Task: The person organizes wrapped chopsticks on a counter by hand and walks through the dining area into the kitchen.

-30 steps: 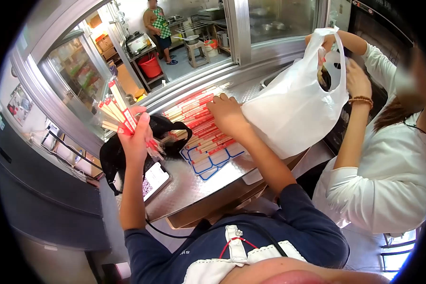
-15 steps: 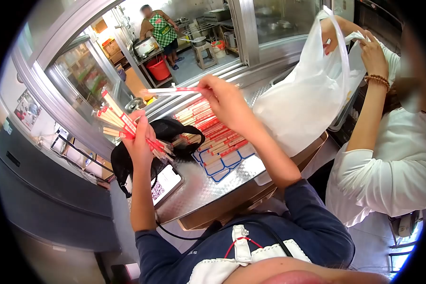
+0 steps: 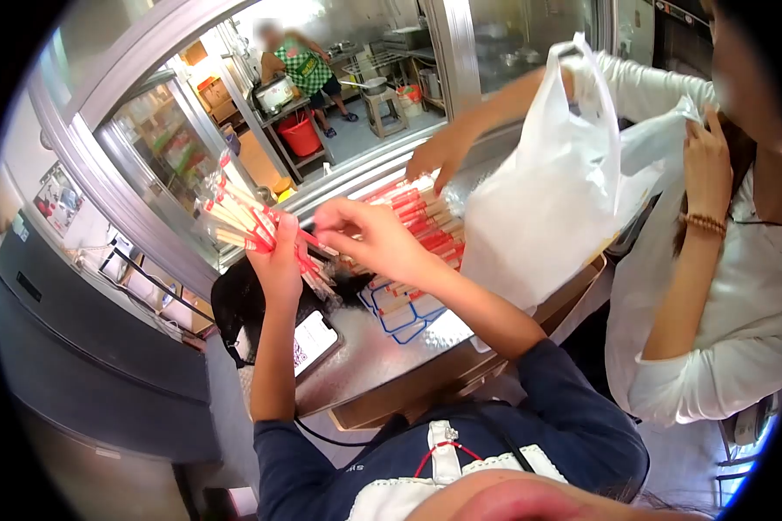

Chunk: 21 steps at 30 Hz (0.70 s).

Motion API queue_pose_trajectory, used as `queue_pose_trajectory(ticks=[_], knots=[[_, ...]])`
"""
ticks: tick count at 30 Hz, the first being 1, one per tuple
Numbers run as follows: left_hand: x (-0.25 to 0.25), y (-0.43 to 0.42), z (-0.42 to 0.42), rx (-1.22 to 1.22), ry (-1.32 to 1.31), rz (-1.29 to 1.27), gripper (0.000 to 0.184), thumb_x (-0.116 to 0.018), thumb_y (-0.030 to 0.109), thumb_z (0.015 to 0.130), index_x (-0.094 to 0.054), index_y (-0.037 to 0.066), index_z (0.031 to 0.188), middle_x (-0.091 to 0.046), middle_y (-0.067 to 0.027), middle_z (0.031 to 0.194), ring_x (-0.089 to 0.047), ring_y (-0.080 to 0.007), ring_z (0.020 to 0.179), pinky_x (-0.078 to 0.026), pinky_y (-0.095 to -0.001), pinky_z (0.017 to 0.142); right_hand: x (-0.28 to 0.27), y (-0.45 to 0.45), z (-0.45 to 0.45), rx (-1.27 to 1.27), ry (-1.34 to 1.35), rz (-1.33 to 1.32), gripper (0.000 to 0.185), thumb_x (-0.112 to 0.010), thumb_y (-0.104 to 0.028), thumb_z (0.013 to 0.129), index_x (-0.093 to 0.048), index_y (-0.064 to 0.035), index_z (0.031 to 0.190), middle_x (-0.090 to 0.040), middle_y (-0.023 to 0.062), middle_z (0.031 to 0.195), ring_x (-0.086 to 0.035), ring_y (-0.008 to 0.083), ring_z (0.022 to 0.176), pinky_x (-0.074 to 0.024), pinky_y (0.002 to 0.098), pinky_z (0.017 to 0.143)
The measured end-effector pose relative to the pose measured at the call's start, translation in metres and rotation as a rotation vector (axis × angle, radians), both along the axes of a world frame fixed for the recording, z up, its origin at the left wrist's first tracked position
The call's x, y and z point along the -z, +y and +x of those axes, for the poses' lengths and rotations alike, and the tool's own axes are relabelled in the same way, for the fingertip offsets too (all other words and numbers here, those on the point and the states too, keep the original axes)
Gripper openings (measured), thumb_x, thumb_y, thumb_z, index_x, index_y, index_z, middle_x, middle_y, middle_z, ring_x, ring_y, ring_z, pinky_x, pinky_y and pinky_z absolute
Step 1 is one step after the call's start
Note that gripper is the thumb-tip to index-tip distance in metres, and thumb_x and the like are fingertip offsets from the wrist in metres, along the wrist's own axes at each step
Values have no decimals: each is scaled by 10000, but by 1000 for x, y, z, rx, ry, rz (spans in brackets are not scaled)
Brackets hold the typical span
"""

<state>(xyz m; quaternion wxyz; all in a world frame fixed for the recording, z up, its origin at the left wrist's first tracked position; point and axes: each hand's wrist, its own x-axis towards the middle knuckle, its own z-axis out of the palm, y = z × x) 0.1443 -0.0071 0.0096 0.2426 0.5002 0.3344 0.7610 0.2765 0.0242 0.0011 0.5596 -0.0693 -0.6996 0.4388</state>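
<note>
My left hand (image 3: 278, 267) grips a fanned bundle of wrapped chopsticks (image 3: 239, 217) with red-printed paper and clear film. Beside it, my right hand (image 3: 372, 241) is closed, its fingertips pinching a red-wrapped chopstick packet (image 3: 311, 240) against the bundle; much of that packet is hidden. Beyond my right wrist, a pile of similar chopstick packets (image 3: 433, 227) lies on the metal counter. A blue-outlined sheet (image 3: 400, 323) shows at the near edge of the pile.
A phone with a QR code (image 3: 314, 343) and a black bag (image 3: 233, 306) lie at left. At right, a co-worker holds a white plastic bag (image 3: 539, 208) and reaches a hand (image 3: 443, 156) over the pile. Another person (image 3: 304, 69) stands in the kitchen behind the window frame.
My right hand has brought a chopstick packet left and down to the bundle in my left hand. The co-worker's hand has moved from the plastic bag to the pile.
</note>
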Motion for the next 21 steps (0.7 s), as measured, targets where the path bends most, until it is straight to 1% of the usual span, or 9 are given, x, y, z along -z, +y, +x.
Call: queue_pose_trajectory(ticks=[1,2,3,5,8,9,16,17,21], knots=[[1,1,-5,5,30,20,106,-532,106,810,-460,29,799,-446,-1,602,-408,-54,450,-316,-174,399,5,10,9,164,-154,218,155,-577,-48,722,-518,8,853,-565,144,748,-568,254,706,-447,307,638],[-2,2,-5,-27,26,48,111,-521,120,818,-458,30,804,-446,-3,604,-409,-57,452,-320,-177,403,14,22,20,278,-381,378,237,-560,-49,730,-526,-7,961,-553,153,903,-537,271,857,-423,312,760],[-5,1,-3,-58,21,70,118,-510,134,826,-456,30,809,-446,-6,606,-411,-61,454,-325,-181,407,24,29,28,446,-597,355,239,-524,-34,714,-529,-12,952,-542,172,904,-497,323,908,-400,365,789],[-5,-1,-6,-102,46,71,159,-463,184,854,-444,28,830,-444,-15,616,-419,-73,462,-341,-191,427,47,49,36,502,-955,249,285,-458,3,689,-524,-5,967,-533,187,929,-490,333,908,-387,399,792],[-4,1,-10,-83,57,124,163,-446,183,861,-440,20,847,-453,-25,654,-430,-75,481,-348,-195,434,71,60,40,511,-1117,161,290,-451,6,688,-533,-15,965,-537,172,933,-492,321,907,-386,392,797],[-3,2,-12,-47,53,156,157,-439,177,863,-436,21,843,-460,-34,700,-440,-80,500,-359,-193,450,76,58,40,583,-1108,296,284,-450,2,687,-547,-27,953,-546,146,925,-497,304,914,-392,388,787],[0,8,-17,82,202,132,160,-435,180,868,-429,23,838,-491,-61,739,-477,-91,593,-417,-206,509,72,63,39,635,-1110,336,234,-476,-8,675,-570,-45,886,-553,131,885,-508,299,896,-397,382,765],[-1,4,-15,56,201,105,179,-430,204,874,-427,29,840,-500,-65,727,-477,-96,617,-418,-213,564,73,63,39,628,-1100,328,224,-485,-8,669,-571,-42,873,-555,134,872,-513,298,885,-399,380,759],[0,10,-18,-21,184,107,183,-412,212,885,-426,38,828,-480,-41,674,-469,-101,605,-414,-228,589,72,68,45,512,-1010,308,193,-552,-42,637,-571,-29,828,-557,142,807,-532,290,838,-410,367,723]])
